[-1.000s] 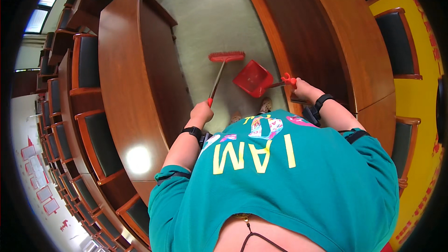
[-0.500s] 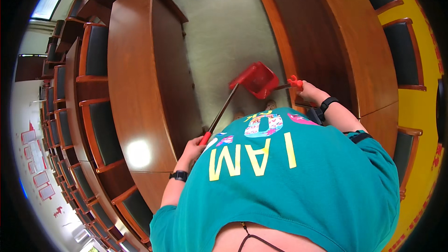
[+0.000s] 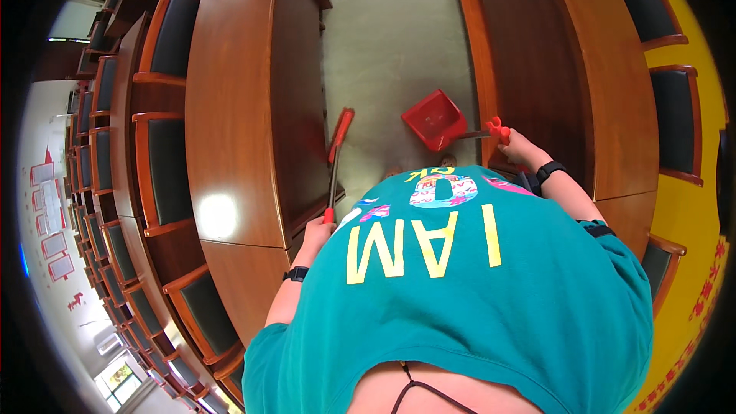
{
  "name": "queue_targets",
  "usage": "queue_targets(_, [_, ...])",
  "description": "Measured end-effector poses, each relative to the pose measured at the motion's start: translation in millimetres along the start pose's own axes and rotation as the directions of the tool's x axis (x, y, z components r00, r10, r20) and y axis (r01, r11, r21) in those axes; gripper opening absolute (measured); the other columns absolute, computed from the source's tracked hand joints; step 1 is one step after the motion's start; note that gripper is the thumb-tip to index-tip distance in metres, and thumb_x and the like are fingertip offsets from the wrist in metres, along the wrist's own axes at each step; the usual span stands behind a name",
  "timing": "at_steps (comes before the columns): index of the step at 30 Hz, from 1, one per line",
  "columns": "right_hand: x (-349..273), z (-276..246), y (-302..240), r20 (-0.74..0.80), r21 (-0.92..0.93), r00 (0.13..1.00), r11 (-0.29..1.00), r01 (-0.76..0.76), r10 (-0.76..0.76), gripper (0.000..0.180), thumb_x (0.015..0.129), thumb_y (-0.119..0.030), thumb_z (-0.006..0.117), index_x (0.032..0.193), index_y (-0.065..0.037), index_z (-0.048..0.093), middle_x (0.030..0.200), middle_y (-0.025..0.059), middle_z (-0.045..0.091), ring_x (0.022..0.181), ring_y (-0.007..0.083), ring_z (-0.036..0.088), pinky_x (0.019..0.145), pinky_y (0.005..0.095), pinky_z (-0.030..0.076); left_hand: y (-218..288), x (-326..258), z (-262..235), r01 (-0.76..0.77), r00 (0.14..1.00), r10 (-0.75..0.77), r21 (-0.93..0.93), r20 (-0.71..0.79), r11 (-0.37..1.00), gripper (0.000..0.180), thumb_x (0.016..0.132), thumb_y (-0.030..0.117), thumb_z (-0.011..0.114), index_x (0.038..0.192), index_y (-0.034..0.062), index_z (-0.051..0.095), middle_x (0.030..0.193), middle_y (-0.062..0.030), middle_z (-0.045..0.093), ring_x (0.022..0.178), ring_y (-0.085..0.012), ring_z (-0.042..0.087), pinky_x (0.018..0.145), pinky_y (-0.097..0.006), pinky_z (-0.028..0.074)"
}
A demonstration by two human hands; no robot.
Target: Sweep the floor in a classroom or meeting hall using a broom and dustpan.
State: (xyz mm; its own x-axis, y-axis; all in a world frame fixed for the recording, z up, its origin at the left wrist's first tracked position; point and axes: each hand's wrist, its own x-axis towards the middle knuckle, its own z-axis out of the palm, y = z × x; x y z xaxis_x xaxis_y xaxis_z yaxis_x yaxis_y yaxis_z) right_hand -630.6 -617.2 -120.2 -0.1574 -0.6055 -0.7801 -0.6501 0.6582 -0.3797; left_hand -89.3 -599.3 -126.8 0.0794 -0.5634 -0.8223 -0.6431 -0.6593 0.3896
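My left hand is closed around the red grip of a long-handled broom. The broom's narrow red head lies close to the base of the left desk, over the floor. In my right hand is the red upper end of the dustpan's handle. The red dustpan sits low in front of me, its open tray facing up, to the right of the broom and apart from it. My fingers on both sides are partly hidden by the backs of the hands.
A long wooden desk bounds the aisle on the left, another desk on the right. Between them runs a grey floor. Dark-padded wooden chairs stand in rows to the left, with more chairs along the right.
The broom head has swung left, away from the dustpan toward the left desk. The dustpan has turned, so more of its inside shows. Both hands keep their hold.
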Motion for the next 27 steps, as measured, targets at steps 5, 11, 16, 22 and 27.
queue_targets(5, [-6.5, 4.2, 4.2, -0.003, 0.030, 0.999, 0.999, 0.042, -0.042, 0.036, 0.088, -0.015, 0.057, 0.120, -0.006, 0.043, 0.084, 0.0084, 0.058, 0.070, 0.0172, 0.059, 0.061, 0.0346, 0.047, 1.2, 8.1, 4.4, -0.007, 0.996, 0.029, -0.259, 0.082, 0.966, 0.025, 0.075, 0.006, 0.060, 0.099, -0.0017, 0.064, 0.077, -0.0065, 0.063, 0.066, -0.0151, 0.058, 0.060, -0.030, 0.045])
queue_targets(11, [-14.3, -3.6, -8.6, -0.051, 0.045, 0.998, 0.998, -0.043, 0.046, 0.029, 0.083, -0.016, 0.059, 0.107, -0.001, 0.055, 0.100, 0.0185, 0.062, 0.094, 0.0306, 0.061, 0.079, 0.0390, 0.046, 72.6, -1.3, 0.5, 0.122, 0.983, -0.047, -0.439, 0.178, 0.890, 0.035, 0.082, 0.006, 0.057, 0.116, -0.0005, 0.058, 0.070, -0.0033, 0.056, 0.055, -0.0102, 0.049, 0.051, -0.024, 0.041])
queue_targets(16, [-2.5, -0.6, 12.9, -0.203, 0.145, 0.977, 0.985, 0.095, -0.064, 0.029, 0.083, -0.017, 0.060, 0.106, -0.002, 0.056, 0.100, 0.0183, 0.063, 0.096, 0.0304, 0.061, 0.080, 0.0384, 0.046, 127.0, -8.6, -6.2, 0.160, 0.973, -0.038, -0.554, 0.226, 0.817, 0.042, 0.084, 0.006, 0.054, 0.125, 0.0003, 0.049, 0.065, -0.0051, 0.053, 0.043, -0.0094, 0.045, 0.038, -0.020, 0.036])
queue_targets(22, [9.6, -24.8, 3.1, -0.226, 0.196, 0.970, 0.971, 0.136, -0.091, 0.032, 0.081, -0.019, 0.063, 0.108, -0.002, 0.055, 0.103, 0.0192, 0.062, 0.099, 0.0313, 0.059, 0.083, 0.0384, 0.046, 161.8, 14.6, -2.9, 0.013, 0.976, 0.096, -0.488, 0.198, 0.873, 0.044, 0.083, 0.005, 0.054, 0.126, 0.0030, 0.047, 0.061, -0.0043, 0.051, 0.040, -0.0101, 0.044, 0.034, -0.022, 0.033])
queue_targets(27, [25.5, -39.3, 0.4, -0.266, 0.195, 0.958, 0.967, 0.165, -0.110, 0.034, 0.081, -0.021, 0.064, 0.107, -0.001, 0.055, 0.104, 0.0200, 0.062, 0.101, 0.0338, 0.058, 0.084, 0.0397, 0.046, 198.8, 37.2, -5.3, -0.130, 0.987, 0.149, -0.245, 0.064, 0.961, 0.033, 0.080, 0.007, 0.056, 0.113, 0.0037, 0.055, 0.059, -0.0023, 0.050, 0.038, -0.0114, 0.044, 0.032, -0.026, 0.030])
